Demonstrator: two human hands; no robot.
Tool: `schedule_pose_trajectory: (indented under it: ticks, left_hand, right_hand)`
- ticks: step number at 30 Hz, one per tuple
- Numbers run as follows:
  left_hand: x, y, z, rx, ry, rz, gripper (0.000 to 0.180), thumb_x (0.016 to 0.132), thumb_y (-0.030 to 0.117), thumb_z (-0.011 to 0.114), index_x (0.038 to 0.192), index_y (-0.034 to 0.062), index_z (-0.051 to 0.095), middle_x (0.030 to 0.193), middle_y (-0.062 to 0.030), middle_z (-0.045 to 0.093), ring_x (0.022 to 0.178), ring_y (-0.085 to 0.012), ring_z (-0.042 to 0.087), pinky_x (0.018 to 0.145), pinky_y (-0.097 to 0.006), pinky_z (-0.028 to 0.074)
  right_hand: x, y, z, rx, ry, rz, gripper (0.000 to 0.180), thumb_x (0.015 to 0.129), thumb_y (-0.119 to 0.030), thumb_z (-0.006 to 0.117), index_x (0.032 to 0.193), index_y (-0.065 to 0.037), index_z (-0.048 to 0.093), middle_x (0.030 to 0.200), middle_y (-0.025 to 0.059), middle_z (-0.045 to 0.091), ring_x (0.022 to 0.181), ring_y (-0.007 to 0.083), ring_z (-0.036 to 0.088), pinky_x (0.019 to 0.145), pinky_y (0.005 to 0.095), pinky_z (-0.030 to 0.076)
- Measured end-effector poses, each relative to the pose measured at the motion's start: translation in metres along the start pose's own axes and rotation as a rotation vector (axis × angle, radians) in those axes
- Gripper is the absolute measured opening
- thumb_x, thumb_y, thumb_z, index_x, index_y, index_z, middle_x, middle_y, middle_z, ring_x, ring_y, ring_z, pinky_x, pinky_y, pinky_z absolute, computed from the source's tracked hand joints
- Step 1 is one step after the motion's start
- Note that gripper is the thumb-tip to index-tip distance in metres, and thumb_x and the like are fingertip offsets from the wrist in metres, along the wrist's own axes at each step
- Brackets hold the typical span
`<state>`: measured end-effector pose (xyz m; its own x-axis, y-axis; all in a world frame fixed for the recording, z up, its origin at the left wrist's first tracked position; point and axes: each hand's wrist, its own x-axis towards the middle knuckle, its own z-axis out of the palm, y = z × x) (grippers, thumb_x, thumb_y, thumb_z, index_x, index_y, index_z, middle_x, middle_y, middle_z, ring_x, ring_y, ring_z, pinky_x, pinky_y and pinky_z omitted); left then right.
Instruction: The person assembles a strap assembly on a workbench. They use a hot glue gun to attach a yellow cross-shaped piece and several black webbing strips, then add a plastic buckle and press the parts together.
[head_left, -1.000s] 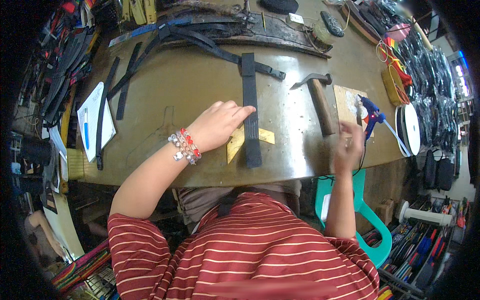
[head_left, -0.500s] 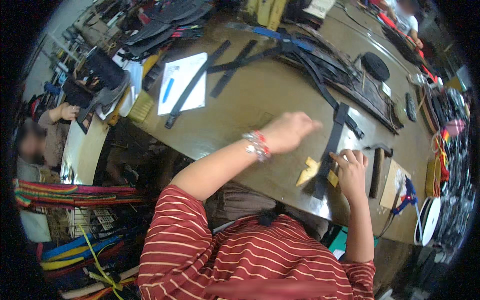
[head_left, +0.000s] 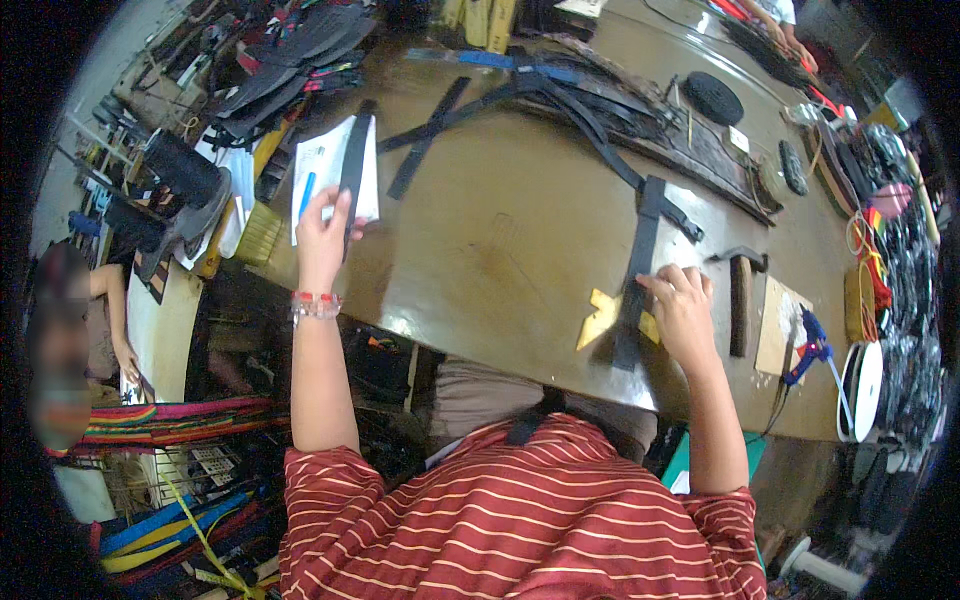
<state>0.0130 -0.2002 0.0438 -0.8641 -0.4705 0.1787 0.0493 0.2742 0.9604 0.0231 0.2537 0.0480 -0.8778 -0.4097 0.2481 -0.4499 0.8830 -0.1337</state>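
My left hand [head_left: 322, 245] is closed on the near end of a black webbing strap [head_left: 356, 150], which crosses a white sheet of paper [head_left: 370, 195] with a blue pen [head_left: 307, 190] on it. On the right, my right hand [head_left: 682, 312] has curled fingers pinching the edge of another black strap [head_left: 643, 235]. That strap lies lengthwise over a yellow notched piece [head_left: 598, 318], whose ends show on both sides. Beside its upper end rests a black buckle [head_left: 685, 225]. A third short black strap [head_left: 428, 140] lies past the paper.
A hammer [head_left: 740, 305], a blue glue gun [head_left: 812, 345] on a board and a white spool [head_left: 860, 390] are at the right. A long dark tray of straps [head_left: 690, 150] and a black webbing roll [head_left: 713, 97] stand farther back. Other people work at left and far right.
My left hand has swung from the table's middle to the left and taken the strap over the paper, which now lies more upright. My right hand stays on its strap.
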Motion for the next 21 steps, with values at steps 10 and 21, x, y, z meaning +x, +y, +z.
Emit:
schedule_pose_trajectory:
  ticks: [10,21]
  left_hand:
    - [0.065,0.206,0.121,-0.441,-0.519,0.320,0.039,0.087,0.029,0.067,0.113,0.0001,0.060,0.091,-0.0067,0.062,0.075,-0.0122,0.058,0.064,-0.023,0.047]
    - [-0.013,0.008,0.069,0.464,-0.882,-0.077,0.027,0.084,0.029,0.071,0.089,0.0030,0.064,0.082,-0.0038,0.067,0.068,-0.0083,0.059,0.065,-0.028,0.050]
  right_hand:
    - [-0.003,0.000,0.002,-0.069,-0.055,0.037,0.035,0.078,-0.005,0.055,0.107,-0.016,0.071,0.096,0.0038,0.059,0.098,0.0246,0.052,0.093,0.0409,0.037]
    - [-0.007,0.003,0.008,-0.043,-0.024,0.016,0.035,0.077,-0.006,0.057,0.108,-0.017,0.071,0.094,0.0032,0.058,0.095,0.0246,0.053,0.092,0.0421,0.037]
